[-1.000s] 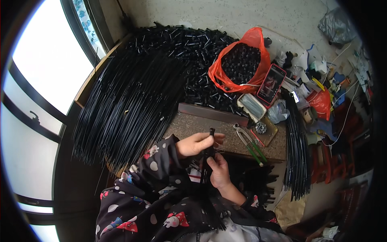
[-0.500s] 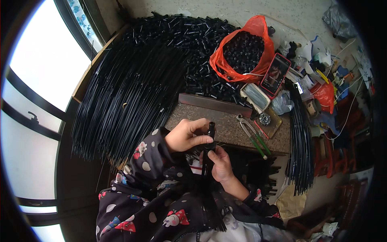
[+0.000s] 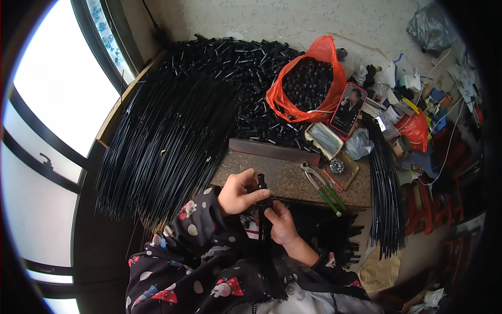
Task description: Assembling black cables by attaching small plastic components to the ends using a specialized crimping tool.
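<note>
Upright between my hands stands a black tubular fitting (image 3: 262, 181), its open end pointing up. My left hand (image 3: 239, 194) is closed round its upper part, the thumb pressed across the front. Just below, my right hand (image 3: 284, 225) grips the same black piece with thumb and fingers. Under the fingers a dark, slender length runs down toward my lap, where its outline merges with my patterned dark clothing. Beyond my hands lies the speckled work table (image 3: 251, 166). A pair of green-handled pincers (image 3: 323, 191) rests on it to the right.
Long thin black rods (image 3: 162, 146) cover the left side. Behind a low dark bar (image 3: 274, 150) are heaped black fittings (image 3: 219, 60). A red plastic bag (image 3: 272, 97) holds more small black pieces. Right of it are a phone (image 3: 348, 110), a small tray (image 3: 325, 139) and another rod bundle (image 3: 387, 209).
The whole view has shifted, so the table sits lower and slightly left in it. Both hands keep their hold on the black fitting. The phone's picture is different.
</note>
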Demonstrator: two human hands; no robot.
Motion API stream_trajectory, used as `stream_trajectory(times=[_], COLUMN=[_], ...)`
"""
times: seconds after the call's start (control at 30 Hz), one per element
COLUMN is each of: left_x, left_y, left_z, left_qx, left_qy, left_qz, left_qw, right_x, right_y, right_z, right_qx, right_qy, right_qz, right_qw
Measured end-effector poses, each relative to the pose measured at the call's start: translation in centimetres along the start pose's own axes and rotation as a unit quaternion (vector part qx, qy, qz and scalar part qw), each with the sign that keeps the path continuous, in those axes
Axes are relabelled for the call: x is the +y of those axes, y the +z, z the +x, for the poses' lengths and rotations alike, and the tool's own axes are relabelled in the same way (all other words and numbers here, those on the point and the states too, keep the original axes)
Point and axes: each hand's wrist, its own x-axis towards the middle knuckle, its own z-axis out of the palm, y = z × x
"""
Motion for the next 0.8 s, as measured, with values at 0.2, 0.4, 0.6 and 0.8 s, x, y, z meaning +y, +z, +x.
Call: stream_trajectory(times=[0.2, 0.4, 0.6, 0.8], left_x=[-1.1, -0.3, -2.0, -2.2], left_y=[-0.2, 1.5, 1.9, 1.7], left_z=[-1.0, -2.3, -2.4, -2.5], left_qx=[-0.105, 0.001, 0.015, -0.083], left_qy=[-0.061, 0.148, 0.107, 0.071], left_qz=[-0.28, 0.032, -0.035, -0.29], left_qw=[0.952, 0.988, 0.994, 0.951], right_x=[0.0, -0.1, -0.6, -0.9], right_y=[-1.0, -1.3, -0.5, -1.2], right_z=[-0.1, -0.3, -0.3, -0.6], right_qx=[-0.025, -0.022, -0.029, -0.115], right_qy=[-0.035, -0.038, -0.037, -0.029], right_qz=[-0.019, -0.035, -0.03, 0.01], right_qw=[0.999, 0.998, 0.998, 0.993])
